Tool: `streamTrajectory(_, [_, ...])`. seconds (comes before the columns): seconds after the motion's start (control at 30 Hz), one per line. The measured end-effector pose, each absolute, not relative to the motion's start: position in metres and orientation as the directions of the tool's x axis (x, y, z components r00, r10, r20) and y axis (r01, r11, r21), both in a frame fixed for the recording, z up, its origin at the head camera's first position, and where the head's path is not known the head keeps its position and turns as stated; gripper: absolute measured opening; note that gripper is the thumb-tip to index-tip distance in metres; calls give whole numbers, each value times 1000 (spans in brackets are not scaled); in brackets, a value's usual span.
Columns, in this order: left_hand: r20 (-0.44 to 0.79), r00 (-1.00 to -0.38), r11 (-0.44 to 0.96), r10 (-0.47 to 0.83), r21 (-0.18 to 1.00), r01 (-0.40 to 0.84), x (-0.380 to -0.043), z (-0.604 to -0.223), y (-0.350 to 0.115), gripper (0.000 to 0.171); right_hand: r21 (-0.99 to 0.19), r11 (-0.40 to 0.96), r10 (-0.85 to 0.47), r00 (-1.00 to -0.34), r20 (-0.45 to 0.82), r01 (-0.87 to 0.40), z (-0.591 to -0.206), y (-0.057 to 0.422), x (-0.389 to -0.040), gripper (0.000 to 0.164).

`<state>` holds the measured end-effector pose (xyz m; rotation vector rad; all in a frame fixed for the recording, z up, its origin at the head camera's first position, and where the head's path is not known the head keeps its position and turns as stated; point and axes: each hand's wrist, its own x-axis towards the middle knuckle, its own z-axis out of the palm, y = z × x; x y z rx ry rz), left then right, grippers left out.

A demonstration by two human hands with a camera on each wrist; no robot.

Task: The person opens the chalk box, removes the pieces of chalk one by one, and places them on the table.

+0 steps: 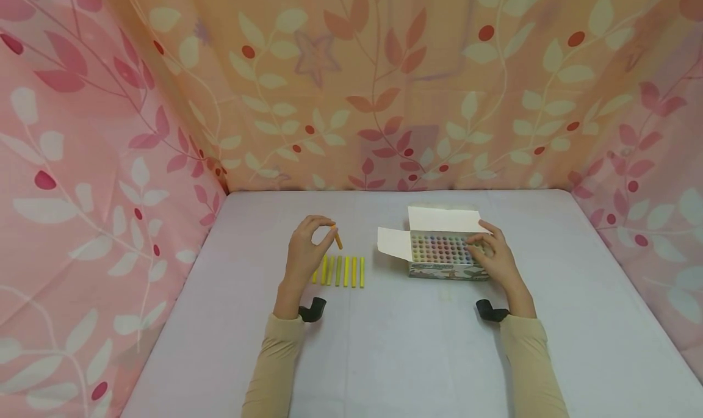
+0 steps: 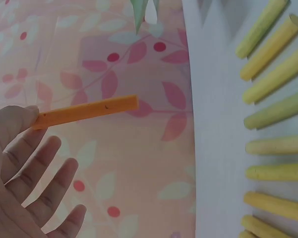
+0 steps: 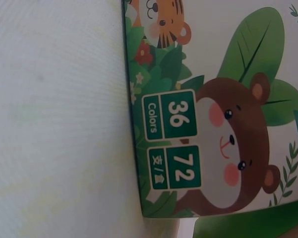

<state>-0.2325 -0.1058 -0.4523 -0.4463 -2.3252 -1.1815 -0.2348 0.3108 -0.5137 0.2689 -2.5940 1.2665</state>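
Note:
Between the thumb and index finger of my left hand (image 1: 306, 250) is an orange chalk stick (image 2: 89, 112), pinched at one end. Its other fingers spread apart in the left wrist view. Below that hand, a row of yellow and yellow-green chalk sticks (image 1: 354, 273) lies side by side on the table. My right hand (image 1: 497, 256) is at the right end of an open chalk box (image 1: 439, 271), thumb and fingertips over the packed chalk. Whether it grips anything there is unclear, and the right wrist view shows only the box's printed side (image 3: 228, 148).
The box's white lid flap (image 1: 443, 219) stands raised at the back, and a side flap (image 1: 394, 243) sticks out left. A white cloth covers the table (image 1: 395, 357). Patterned curtains (image 1: 351, 88) enclose its back and sides.

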Motion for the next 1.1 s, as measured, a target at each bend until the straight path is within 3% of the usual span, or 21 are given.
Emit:
streamTrajectory(0.6, [498, -867, 632, -35, 683, 367, -228, -463, -147, 15, -758, 598, -60, -958, 281, -260, -513, 310, -234, 13])
streamTrajectory(1.1, [306, -949, 738, -77, 657, 152, -221, -468, -183, 18, -759, 601, -52, -960, 276, -251, -512, 310, -234, 13])
